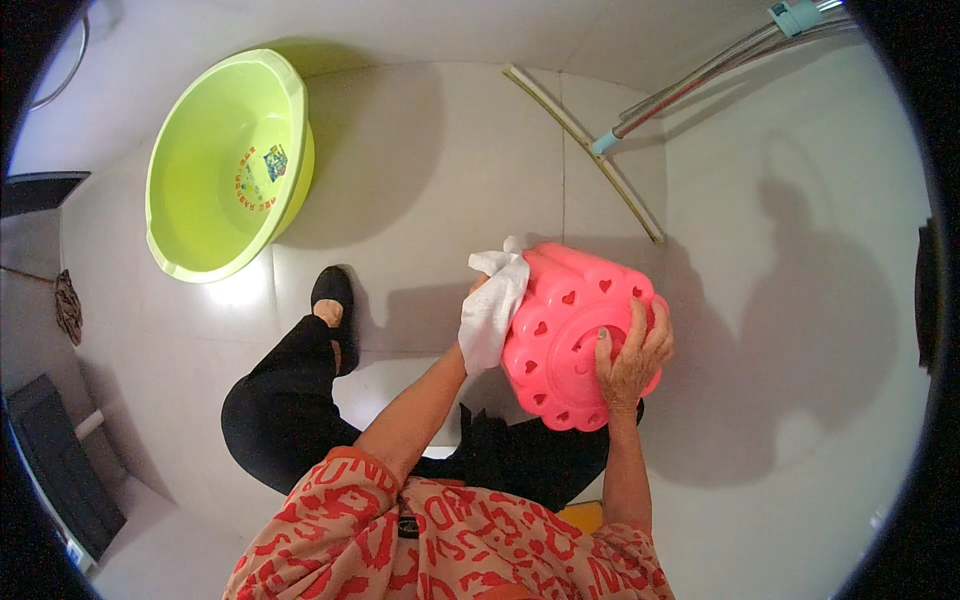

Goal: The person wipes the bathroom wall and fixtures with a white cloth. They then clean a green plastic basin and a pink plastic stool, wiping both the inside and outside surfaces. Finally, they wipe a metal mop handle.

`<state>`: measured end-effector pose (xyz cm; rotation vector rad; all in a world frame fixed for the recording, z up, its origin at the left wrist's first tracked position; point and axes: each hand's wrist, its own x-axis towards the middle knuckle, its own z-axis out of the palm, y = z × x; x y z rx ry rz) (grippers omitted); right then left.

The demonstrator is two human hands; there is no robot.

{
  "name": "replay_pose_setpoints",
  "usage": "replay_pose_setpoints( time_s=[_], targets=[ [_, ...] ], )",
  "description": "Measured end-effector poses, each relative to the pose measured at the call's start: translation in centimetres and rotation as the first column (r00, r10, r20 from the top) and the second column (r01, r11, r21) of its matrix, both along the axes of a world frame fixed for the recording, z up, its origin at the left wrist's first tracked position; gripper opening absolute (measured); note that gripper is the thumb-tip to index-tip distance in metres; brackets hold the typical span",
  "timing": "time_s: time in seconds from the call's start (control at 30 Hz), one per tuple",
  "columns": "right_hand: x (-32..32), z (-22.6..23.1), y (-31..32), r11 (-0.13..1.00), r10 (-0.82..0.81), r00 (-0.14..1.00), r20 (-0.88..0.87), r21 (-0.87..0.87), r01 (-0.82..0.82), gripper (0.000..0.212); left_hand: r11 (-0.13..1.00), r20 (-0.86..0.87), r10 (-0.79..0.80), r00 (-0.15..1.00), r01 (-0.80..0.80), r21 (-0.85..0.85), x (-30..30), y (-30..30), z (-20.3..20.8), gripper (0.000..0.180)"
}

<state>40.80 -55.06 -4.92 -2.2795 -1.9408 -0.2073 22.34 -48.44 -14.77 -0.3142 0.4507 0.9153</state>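
Note:
A pink plastic stool [560, 350], with a scalloped round face and small heart-shaped cutouts, is held tilted in front of my knees. My right hand [632, 352] grips its face near the middle, with the thumb apart and the fingers bent along the right edge. On the stool's left side, my left hand [479, 284] is closed on a white cloth [493, 310] and presses it against the pink wall. The cloth hangs over the wrist and hides most of the left fingers.
A lime-green basin [185, 200] stands tilted at the far left. A long-handled squeegee [590, 150] leans at the far right, its blade on the tiled floor [450, 130]. My foot in a black shoe [335, 300] is between. Dark objects [62, 465] line the left edge; something yellow [582, 516] shows beneath me.

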Motion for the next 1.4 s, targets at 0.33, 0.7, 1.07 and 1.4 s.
replay_pose_setpoints(
  time_s=[0.33,0.7,1.07,1.4],
  targets=[
    [-0.1,0.0,0.0,1.000,0.006,1.000,-0.006,0.018,-0.005,0.062,0.992,-0.640,-0.047,0.767,0.113,0.062,0.5,-1.5,-5.7,0.020],
    [-0.7,0.4,0.4,0.999,-0.019,0.999,-0.042,0.038,0.020,0.059,0.990,-0.731,0.074,0.679,0.041,0.138,0.7,-2.0,4.8,0.012],
    [-0.2,0.3,0.2,0.999,-0.006,0.999,0.044,0.048,0.004,0.062,0.433,-0.889,0.303,0.343,0.782,0.448,4.2,7.3,6.4,0.033],
    [-0.2,0.6,0.4,1.000,-0.018,0.999,-0.028,-0.002,0.018,0.060,0.253,-0.857,0.119,0.501,0.820,0.514,9.9,12.8,-2.7,0.035]
  ],
)
